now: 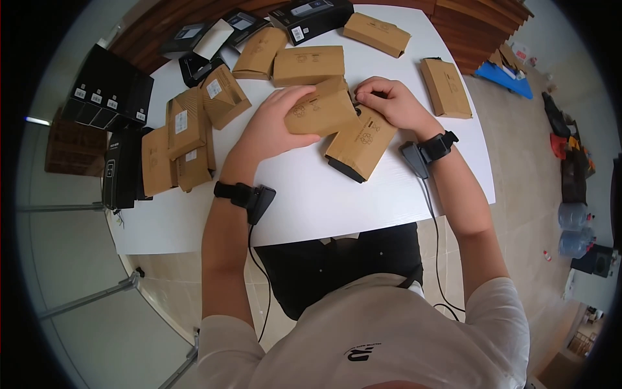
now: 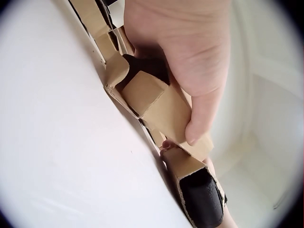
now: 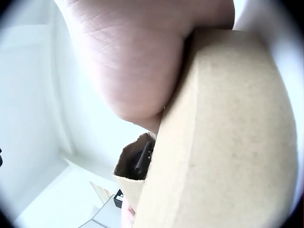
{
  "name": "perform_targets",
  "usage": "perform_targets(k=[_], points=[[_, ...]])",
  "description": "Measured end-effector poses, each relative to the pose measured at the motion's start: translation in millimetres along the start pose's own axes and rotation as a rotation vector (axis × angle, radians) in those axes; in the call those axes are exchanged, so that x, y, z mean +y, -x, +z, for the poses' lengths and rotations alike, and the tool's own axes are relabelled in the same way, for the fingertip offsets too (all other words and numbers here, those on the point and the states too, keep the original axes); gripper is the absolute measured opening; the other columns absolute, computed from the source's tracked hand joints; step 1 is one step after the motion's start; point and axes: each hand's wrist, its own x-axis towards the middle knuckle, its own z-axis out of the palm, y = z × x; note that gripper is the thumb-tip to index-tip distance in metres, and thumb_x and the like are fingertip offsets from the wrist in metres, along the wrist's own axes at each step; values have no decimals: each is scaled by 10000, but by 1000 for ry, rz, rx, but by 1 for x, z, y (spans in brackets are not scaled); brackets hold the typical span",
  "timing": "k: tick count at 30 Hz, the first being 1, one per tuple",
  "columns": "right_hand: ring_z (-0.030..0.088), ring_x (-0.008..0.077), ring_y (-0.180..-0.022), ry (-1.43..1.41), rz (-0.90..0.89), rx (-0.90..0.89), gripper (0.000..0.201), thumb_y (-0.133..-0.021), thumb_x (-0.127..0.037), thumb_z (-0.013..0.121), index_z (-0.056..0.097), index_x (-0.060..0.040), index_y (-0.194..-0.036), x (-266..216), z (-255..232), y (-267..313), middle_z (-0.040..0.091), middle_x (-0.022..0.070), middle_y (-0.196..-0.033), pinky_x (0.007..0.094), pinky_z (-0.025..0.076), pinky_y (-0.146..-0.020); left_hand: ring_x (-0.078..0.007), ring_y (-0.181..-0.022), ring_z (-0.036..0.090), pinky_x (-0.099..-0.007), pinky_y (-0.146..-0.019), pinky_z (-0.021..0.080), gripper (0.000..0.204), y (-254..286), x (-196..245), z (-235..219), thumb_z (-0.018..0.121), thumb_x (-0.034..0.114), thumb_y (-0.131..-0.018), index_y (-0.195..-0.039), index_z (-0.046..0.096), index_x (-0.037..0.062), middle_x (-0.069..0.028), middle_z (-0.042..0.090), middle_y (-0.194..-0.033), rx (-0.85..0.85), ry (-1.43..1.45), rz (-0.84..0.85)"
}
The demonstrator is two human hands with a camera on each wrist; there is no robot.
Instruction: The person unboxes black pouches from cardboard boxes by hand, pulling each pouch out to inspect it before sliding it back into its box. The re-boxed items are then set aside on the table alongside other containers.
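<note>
My left hand (image 1: pixel 275 123) grips a cardboard box (image 1: pixel 324 110), thumb on its near side and fingers over the far side; the left wrist view shows the thumb pressed along this box (image 2: pixel 166 109). At the box's right end, my right hand (image 1: pixel 395 104) has its fingers curled at a small dark item (image 1: pixel 356 104), partly hidden. Below that hand a second cardboard box (image 1: pixel 363 146) lies on the table, a black end showing toward me. In the right wrist view the held box's end (image 3: pixel 130 164) gapes, with something dark inside.
Several cardboard boxes lie on the white table (image 1: pixel 298 194) to the left, such as one (image 1: pixel 186 123), and beyond the hands. Another (image 1: pixel 447 87) lies at the right. Black boxes (image 1: pixel 311 19) stand at the far edge and more (image 1: pixel 107 87) at the left.
</note>
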Motion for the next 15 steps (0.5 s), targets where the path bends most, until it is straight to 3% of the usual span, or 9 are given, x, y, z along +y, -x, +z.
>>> perform_targets(k=[5, 12, 15], points=[[596, 105, -983, -3, 17, -2, 211, -983, -192, 634, 683, -5, -1066, -7, 0, 1, 655, 21, -1088, 259, 469, -906, -301, -1246, 537, -394, -1049, 449, 761, 1, -4, -1, 839, 147, -656, -1355, 541, 124, -129, 569, -1331, -3, 42, -74], [568, 128, -1049, 93, -140, -21, 155, -960, -162, 644, 681, -20, -1013, -17, 0, 7, 593, 37, -1212, 275, 455, -932, -305, -1243, 532, -403, -1053, 447, 753, 0, -5, -1, 854, 219, -657, -1339, 555, 109, -119, 573, -1332, 63, -67, 35], [563, 132, -1064, 157, -106, -8, 111, -950, -133, 640, 672, -26, -955, -26, 3, 10, 581, 39, -1242, 284, 450, -936, -310, -1252, 531, -399, -1056, 445, 754, 0, -1, -2, 849, 179, -651, -1339, 551, 99, -126, 570, -1337, 63, -72, 44]])
